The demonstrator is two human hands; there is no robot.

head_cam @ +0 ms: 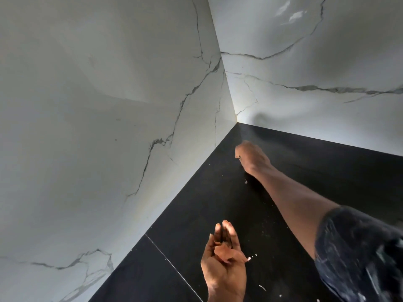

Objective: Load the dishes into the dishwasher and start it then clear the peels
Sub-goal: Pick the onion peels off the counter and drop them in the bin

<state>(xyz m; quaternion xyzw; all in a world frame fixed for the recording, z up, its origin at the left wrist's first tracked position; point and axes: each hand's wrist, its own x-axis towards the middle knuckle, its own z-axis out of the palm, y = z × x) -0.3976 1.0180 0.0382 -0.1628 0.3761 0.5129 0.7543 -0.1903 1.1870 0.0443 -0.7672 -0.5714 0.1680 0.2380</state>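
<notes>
My left hand [222,264] is cupped palm up above the black counter [196,214] near the bottom of the view, holding brownish peels [229,255] in its palm. My right hand [250,156] reaches far toward the counter's back corner, fingers curled and pinched on a small peel scrap [237,156]. Small pale peel bits [246,181] lie scattered on the counter between the hands, and more bits [250,258] lie right of the left hand. No dishes or dishwasher are in view.
Two white marble-veined walls [109,127] meet at the corner [236,120] behind the counter. A thin seam [172,264] crosses the counter at lower left. My dark patterned sleeve [359,247] fills the lower right.
</notes>
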